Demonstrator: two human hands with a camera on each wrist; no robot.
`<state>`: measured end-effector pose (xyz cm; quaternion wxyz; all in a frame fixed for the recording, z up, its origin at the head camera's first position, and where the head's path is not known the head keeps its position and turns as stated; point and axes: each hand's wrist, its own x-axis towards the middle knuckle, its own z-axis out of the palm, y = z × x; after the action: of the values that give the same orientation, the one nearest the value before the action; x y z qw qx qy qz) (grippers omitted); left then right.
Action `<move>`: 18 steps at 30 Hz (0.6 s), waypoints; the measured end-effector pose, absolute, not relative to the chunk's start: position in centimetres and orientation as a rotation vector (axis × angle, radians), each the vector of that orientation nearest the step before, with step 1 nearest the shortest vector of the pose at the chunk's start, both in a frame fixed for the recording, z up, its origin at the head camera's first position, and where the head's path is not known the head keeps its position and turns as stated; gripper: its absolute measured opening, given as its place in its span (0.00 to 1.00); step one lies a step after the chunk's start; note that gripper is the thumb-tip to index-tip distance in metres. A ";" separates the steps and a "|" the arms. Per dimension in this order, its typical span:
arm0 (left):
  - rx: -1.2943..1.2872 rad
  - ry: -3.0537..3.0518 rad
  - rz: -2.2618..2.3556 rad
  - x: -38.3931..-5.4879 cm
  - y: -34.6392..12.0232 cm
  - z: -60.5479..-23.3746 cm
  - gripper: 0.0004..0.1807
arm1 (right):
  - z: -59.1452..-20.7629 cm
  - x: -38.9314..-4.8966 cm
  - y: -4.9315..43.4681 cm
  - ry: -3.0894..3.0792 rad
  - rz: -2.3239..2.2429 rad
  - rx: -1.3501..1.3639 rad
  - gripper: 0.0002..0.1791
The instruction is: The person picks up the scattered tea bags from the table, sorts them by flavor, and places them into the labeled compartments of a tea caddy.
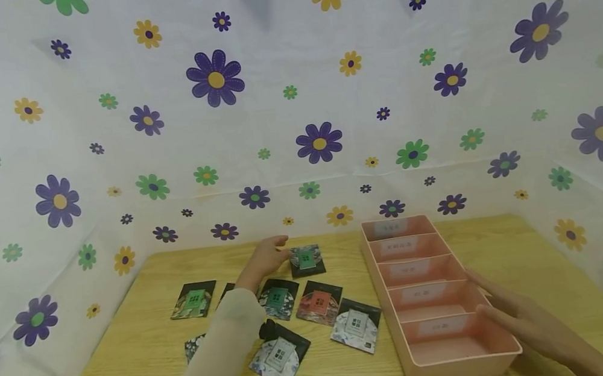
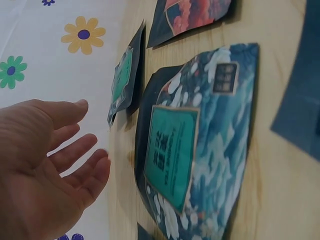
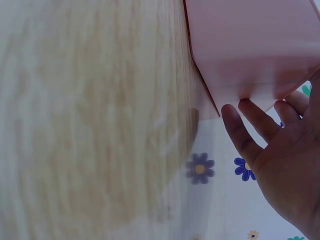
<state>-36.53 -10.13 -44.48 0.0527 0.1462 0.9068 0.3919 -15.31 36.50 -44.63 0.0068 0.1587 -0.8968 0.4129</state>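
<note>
The green-labelled packet (image 1: 306, 262) lies flat near the table's (image 1: 138, 355) far edge, left of the pink box (image 1: 461, 371). Its dark end faces the near edge; it is nearly square, without a clear long axis. The left hand (image 1: 266, 258) is just beside its left edge, fingers apart, slightly bent and holding nothing. The box's long axis runs from the near edge to the far, far end leaning left. The right hand (image 1: 520, 309) touches its right side, fingers extended, slightly apart. Seven further packets (image 1: 320, 302) lie nearer. Behind stands a flowered sheet (image 1: 273, 124).
</note>
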 end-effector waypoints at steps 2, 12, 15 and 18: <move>0.439 2.766 1.171 -36.6 -9.8 -44.5 0.29 | -44.6 -15.3 36.5 -2.809 1.309 0.493 0.34; 0.403 2.756 1.100 -37.0 -8.6 -45.3 0.30 | -44.7 -15.3 36.5 -2.786 1.268 0.521 0.35; 0.428 2.806 1.001 -37.2 -8.4 -45.6 0.30 | -44.7 -15.4 36.5 -2.792 1.266 0.527 0.35; 0.461 2.866 0.875 -37.4 -8.1 -45.8 0.30 | -44.7 -15.4 36.5 -2.782 1.305 0.551 0.35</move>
<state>-37.38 -8.10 -45.83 0.0549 0.1520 0.9438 0.2883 -15.36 36.51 -44.74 0.0098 0.1765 -0.8911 0.4180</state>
